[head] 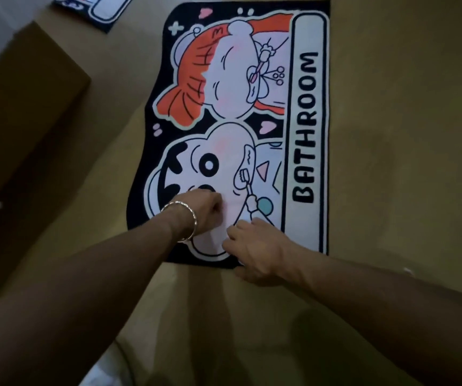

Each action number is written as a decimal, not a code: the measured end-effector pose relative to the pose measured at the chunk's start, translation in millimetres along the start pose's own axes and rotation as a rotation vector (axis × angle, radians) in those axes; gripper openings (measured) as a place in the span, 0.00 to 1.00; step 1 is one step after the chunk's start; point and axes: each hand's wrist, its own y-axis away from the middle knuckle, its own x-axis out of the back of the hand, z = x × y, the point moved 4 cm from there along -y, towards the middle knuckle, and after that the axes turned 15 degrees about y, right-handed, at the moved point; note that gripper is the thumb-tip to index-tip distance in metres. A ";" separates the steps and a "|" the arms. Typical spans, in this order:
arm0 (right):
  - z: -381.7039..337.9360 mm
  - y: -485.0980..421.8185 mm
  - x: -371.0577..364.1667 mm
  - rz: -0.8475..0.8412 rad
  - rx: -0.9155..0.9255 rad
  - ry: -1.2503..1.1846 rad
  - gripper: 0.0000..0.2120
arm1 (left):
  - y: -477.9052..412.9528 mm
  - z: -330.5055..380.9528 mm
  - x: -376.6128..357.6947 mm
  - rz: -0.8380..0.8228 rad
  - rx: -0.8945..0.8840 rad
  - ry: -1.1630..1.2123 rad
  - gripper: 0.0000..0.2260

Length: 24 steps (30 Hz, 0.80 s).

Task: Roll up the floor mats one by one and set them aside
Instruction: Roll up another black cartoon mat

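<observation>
Left hand and right hand, fingers curled, pinch unclear, meet the near end of the bathroom mat, flat on the floor right of a cardboard box. Likely soft, light; roll from that edge.

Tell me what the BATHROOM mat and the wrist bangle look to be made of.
Mat: likely soft printed fabric, matte; it lies flat with no glare. Bangle: probably metal, polished; its rim catches bright highlights.
</observation>
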 end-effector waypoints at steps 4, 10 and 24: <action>25.6 1.0 19.1 -0.127 -0.146 -0.165 0.06 | -10.3 15.1 -0.7 -0.120 -0.029 0.153 0.10; 90.3 21.0 41.8 -0.116 -0.306 -0.417 0.07 | -11.9 44.2 13.6 -0.112 -0.118 0.305 0.21; 100.8 35.1 18.5 -0.053 -0.429 -0.486 0.06 | 8.0 66.3 -17.1 0.135 -0.288 -0.401 0.17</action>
